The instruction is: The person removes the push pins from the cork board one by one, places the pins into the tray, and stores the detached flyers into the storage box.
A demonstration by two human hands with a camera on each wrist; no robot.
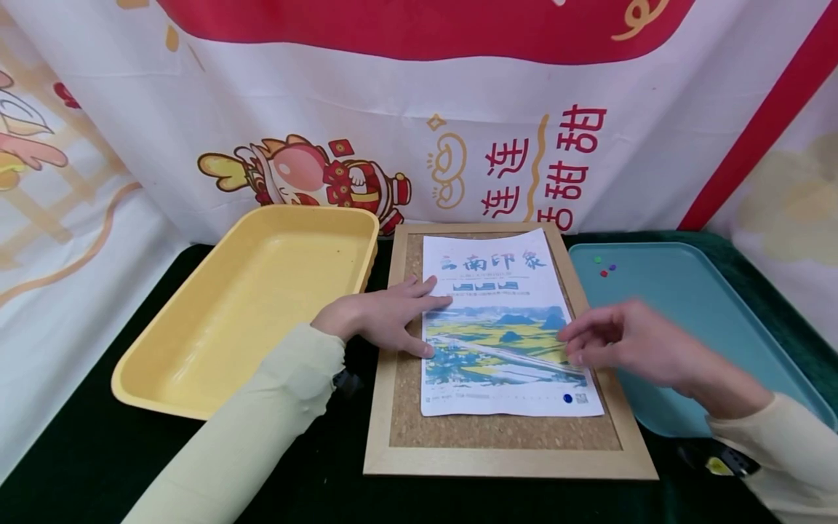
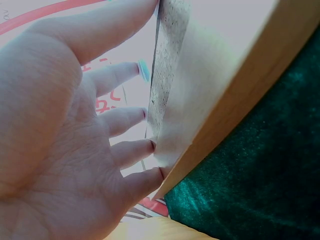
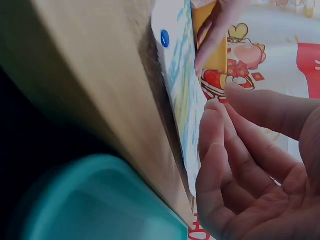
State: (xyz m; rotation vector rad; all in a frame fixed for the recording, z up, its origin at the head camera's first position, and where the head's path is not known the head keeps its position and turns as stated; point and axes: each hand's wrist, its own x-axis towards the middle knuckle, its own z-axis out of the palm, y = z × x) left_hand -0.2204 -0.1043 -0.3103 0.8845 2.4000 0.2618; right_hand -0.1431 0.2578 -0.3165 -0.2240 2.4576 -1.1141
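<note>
One framed corkboard (image 1: 504, 435), one printed sheet (image 1: 491, 255), two plastic trays (image 1: 255, 313), four small coloured pins (image 1: 567, 398)

Left hand (image 1: 394, 318) spread wide, right hand (image 1: 648, 346) drawn in
From here, left thumb (image 1: 417, 347) sticks out; right fingers (image 3: 211, 132) bend toward their thumb

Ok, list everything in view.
Yellow tray: 1, yellow, left
Blue tray: 1, blue, right
Corkboard: 1, brown, between trays
Printed sheet: 1, white, on corkboard
Round pin: 1, blue, sheet's near right corner
Small pieces: 3, green, red, blue, in blue tray
Backdrop: 1, white and red, behind
Tablecloth: 1, dark green, underneath
Wrist devices: 2, dark, at wrists
Sleeves: 2, cream, on arms
Left hand: 1, bare, at sheet's left edge
Right hand: 1, bare, at sheet's right edge
</note>
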